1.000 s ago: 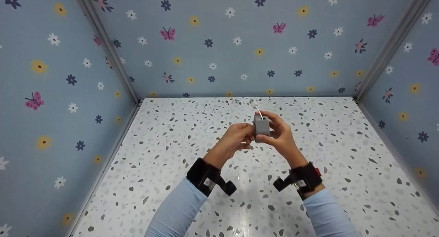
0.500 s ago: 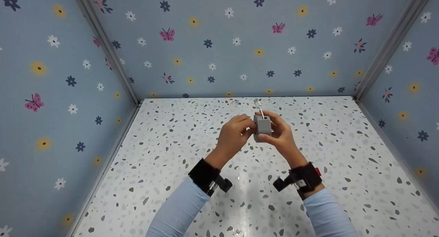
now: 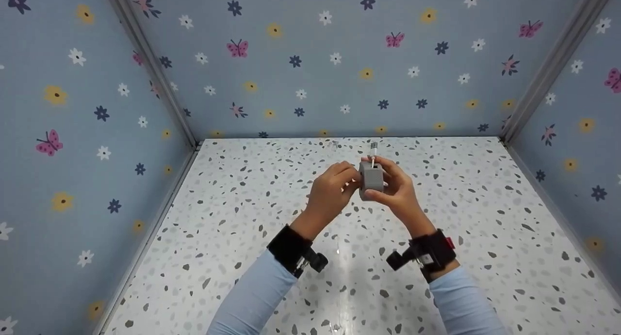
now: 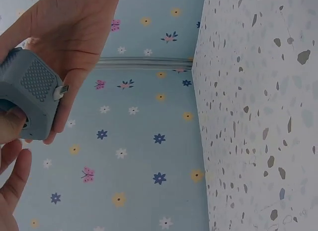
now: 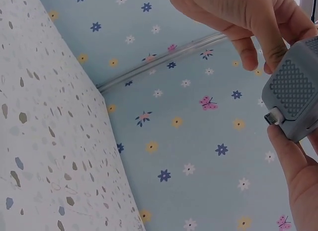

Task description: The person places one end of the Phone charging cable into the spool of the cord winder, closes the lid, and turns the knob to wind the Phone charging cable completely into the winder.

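Note:
A small grey cable winder with rounded corners is held up above the table by my right hand, thumb on the near side and fingers behind. From its top a short white cable with a USB plug stands upright. On its left side, my left hand has bent fingers against the winder. The left wrist view shows a fingertip in the round recess of the winder. A smaller metal-tipped plug pokes out beside the textured face in the right wrist view.
The white speckled tabletop lies beneath both hands. Blue panels with flowers and butterflies close it in at the back, left and right. Black wrist straps carry small cameras.
The USB plug has swung from leaning left to upright and sits lower, closer to the winder. My left hand has turned over at the winder's side; the right hand stays almost still.

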Demonstrator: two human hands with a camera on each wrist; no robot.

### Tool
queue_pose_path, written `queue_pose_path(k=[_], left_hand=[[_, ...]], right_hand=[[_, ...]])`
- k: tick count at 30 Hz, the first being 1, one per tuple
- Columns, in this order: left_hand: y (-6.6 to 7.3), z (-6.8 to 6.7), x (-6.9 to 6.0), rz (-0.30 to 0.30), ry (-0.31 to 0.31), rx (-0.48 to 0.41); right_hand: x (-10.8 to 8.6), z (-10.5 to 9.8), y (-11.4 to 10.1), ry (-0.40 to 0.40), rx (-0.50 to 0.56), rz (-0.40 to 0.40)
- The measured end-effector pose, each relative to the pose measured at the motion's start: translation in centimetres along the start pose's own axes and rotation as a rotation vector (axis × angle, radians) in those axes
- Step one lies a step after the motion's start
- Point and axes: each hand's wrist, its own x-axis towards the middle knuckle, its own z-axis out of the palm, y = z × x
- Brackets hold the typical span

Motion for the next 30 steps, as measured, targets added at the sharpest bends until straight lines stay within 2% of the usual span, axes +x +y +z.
queue_pose_path(k=[2, 5, 8, 11, 14, 17, 20, 23, 26, 30], left_hand=[[0.2, -0.1, 0.0, -0.130, -0.066, -0.131], [0.3, -0.3, 0.0, -0.359, -0.139, -0.385], [0.4, -0.5, 0.3, -0.569, -0.180, -0.639], [0.5, -0.7, 0.6, -0.783, -0.201, -0.845], [0.7, -0.9, 0.9, -1.007, -0.208, -0.982], [0.8, -1.0, 1.1, -1.184, -0.228, -1.037], [0.9, -1.1, 1.1, -1.275, -0.269, -1.029], [1.0, -1.2, 1.1, -1.315, -0.291, -1.012], [1.1, -1.2, 1.1, -1.329, -0.286, -1.013], [1.1, -1.3, 1.2, -1.316, -0.295, -1.018]], right_hand=[[0.0, 0.0, 0.0, 0.004, 0.009, 0.005], [0.1, 0.0, -0.1, 0.009, 0.006, 0.006], [0.1, 0.0, -0.1, 0.015, -0.014, 0.001], [0.1, 0.0, -0.1, 0.018, -0.032, -0.001], [0.1, 0.1, -0.1, 0.013, -0.053, 0.001], [0.0, 0.2, -0.1, 0.011, -0.075, 0.007], [0.0, 0.2, 0.1, 0.016, -0.094, 0.009], [-0.1, 0.2, 0.2, 0.020, -0.106, 0.019], [-0.1, 0.3, 0.2, 0.016, -0.116, 0.024], [0.0, 0.3, 0.3, 0.008, -0.112, 0.020]])
